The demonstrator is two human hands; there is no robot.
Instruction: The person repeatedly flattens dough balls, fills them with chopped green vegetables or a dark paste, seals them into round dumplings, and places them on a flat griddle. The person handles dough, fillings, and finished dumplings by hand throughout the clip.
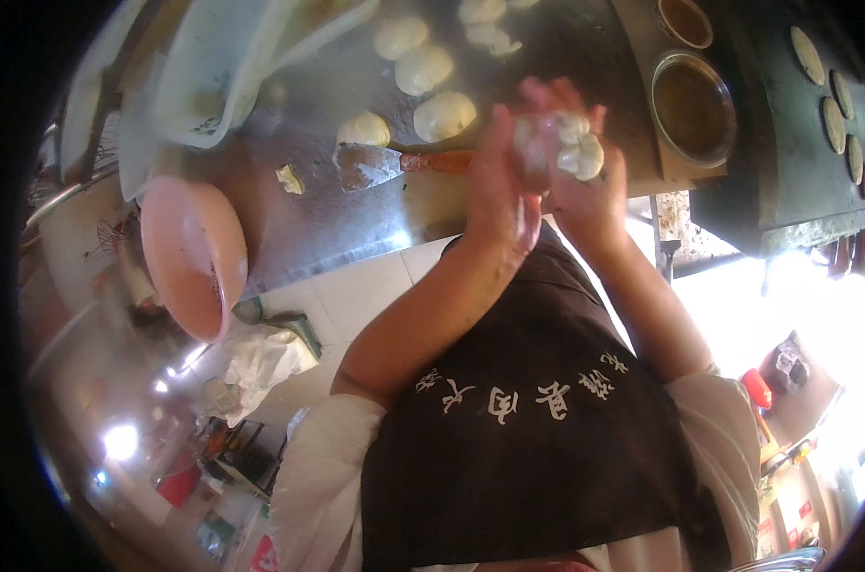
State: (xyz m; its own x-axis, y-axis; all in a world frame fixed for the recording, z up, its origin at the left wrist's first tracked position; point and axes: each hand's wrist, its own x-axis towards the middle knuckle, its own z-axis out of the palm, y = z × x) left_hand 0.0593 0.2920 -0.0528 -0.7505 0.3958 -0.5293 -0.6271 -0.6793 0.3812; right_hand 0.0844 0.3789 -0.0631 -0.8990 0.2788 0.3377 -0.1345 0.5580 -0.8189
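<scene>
A lump of pale dough point(580, 149), pinched into rounded folds, rests in my right hand point(595, 182) above the near edge of the metal worktop point(296, 236). Close beside it, my left hand point(500, 193) is raised with its palm turned toward the right one. Motion blurs the fingers, and whether the left hand touches the dough is unclear. Below the left hand lies a dough scraper point(368, 166) with a reddish handle, whose end is hidden by that hand. Several dough balls point(445, 116) sit on the metal just beyond the scraper.
A pink plastic bowl point(189, 257) is at the worktop's left edge, near a dough scrap point(289, 179). A translucent tub point(203, 71) stands behind. On the right are a round container of brownish liquid point(693, 107) and a dark griddle point(790, 164) bearing several flat cakes point(834, 125).
</scene>
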